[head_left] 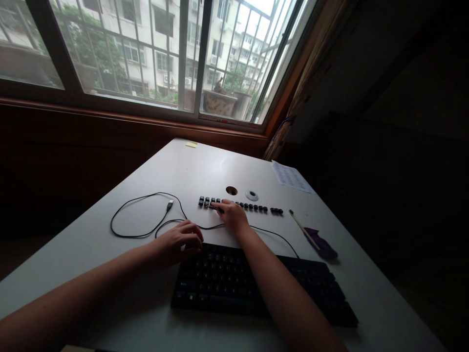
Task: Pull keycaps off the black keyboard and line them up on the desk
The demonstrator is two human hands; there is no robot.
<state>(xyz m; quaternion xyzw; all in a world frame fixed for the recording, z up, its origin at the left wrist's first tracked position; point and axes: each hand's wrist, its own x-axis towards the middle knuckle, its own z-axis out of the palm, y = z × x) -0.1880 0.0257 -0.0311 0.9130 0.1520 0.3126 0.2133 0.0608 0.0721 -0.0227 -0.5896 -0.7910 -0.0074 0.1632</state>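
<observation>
A black keyboard (230, 276) lies across the near part of the white desk, with its top row of keys seemingly stripped. My left hand (185, 239) has its fingers curled over the keyboard's upper left corner. Beyond the keyboard, my right hand (231, 215) reaches to a row of loose black keycaps (252, 207). Its fingers are closed on a thin dark tool (217, 208), perhaps tweezers, whose tip is by the keycaps at the left end. My right forearm crosses over the keyboard and hides part of its keys.
A black USB cable (113, 222) loops on the desk at left. At right, a thin stick with a dark tip (302, 226) rests on a purple cloth (324, 247). Farther back are a cable hole (231, 190), its round cover (251, 195), printed paper (291, 176) and a yellow note (191, 144).
</observation>
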